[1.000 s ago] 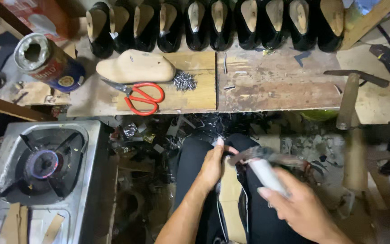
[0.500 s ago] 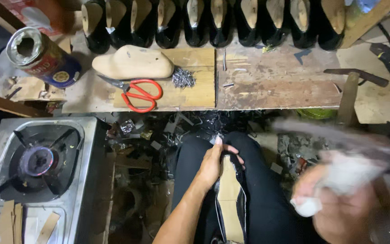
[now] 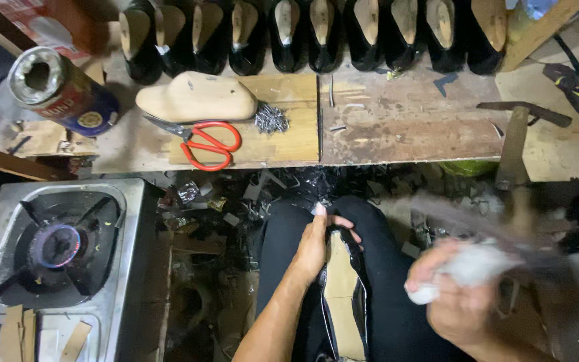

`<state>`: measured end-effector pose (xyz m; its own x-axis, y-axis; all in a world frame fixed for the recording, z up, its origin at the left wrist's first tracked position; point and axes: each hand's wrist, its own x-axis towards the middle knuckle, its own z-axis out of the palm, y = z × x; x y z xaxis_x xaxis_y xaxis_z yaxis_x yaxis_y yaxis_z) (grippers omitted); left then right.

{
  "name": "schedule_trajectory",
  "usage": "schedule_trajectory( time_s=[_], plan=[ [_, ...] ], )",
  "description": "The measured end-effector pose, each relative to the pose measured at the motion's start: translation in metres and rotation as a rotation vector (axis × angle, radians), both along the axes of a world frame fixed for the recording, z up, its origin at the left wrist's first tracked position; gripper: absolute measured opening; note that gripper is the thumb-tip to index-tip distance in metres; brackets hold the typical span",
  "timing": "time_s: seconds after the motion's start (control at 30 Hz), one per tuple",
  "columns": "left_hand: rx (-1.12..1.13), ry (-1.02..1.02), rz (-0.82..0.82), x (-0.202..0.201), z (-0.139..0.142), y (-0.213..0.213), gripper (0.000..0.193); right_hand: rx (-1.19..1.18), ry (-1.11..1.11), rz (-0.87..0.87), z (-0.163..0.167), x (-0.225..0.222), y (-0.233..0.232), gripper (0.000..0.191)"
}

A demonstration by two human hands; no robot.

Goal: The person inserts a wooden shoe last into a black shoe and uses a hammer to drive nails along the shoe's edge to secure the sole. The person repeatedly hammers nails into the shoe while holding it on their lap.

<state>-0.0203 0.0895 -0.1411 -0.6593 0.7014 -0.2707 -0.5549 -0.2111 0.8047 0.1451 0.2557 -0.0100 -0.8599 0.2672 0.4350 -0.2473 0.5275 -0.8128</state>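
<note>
My left hand presses on a black shoe upper stretched over a wooden last that rests sole-up on my lap between my dark trouser legs. The last's pale sole shows beside my fingers. My right hand is blurred with motion at the lower right and grips the white-wrapped handle of a tool, probably a hammer; its head is smeared and cannot be made out. The hand is well to the right of the shoe.
A wooden bench carries a bare wooden last, red-handled scissors, a heap of small nails, a tin can, a hammer and a row of black shoes on lasts. A gas stove stands at left. Scraps litter the floor.
My right hand swung the tool away from the shoe toward the right and lower. My left hand kept its hold on the shoe in my lap.
</note>
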Motion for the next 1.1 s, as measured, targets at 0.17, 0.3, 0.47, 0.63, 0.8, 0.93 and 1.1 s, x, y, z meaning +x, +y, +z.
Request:
schedule_trajectory(
  time_s=[0.17,0.3,0.47,0.63,0.8,0.93,1.1],
  plan=[
    [-0.16,0.313,0.058,0.002,-0.02,0.004,0.081,0.148,-0.7,-0.016,-0.042,0.015,0.005,0.042],
    [0.155,-0.013,-0.006,-0.001,-0.008,0.002,0.063,-0.24,-0.298,-0.059,-0.063,0.036,-0.003,0.024],
    [0.04,-0.215,-0.065,0.009,0.049,-0.026,0.064,0.101,-0.506,-0.028,-0.062,0.039,0.0,0.04],
    [0.057,-0.09,0.022,0.039,0.091,-0.044,0.068,-0.75,-0.336,0.145,-0.011,0.047,0.02,0.055],
    [0.028,0.179,0.03,0.051,0.101,-0.058,0.073,-0.365,-0.762,0.165,0.025,0.028,0.017,0.048],
    [0.067,0.141,0.116,0.05,0.095,-0.07,0.072,-0.463,-0.664,0.209,0.021,0.026,-0.002,0.055],
    [0.108,0.171,0.167,0.048,0.082,-0.084,0.075,-0.672,-0.608,0.106,-0.023,0.037,-0.039,0.058]
  ],
)
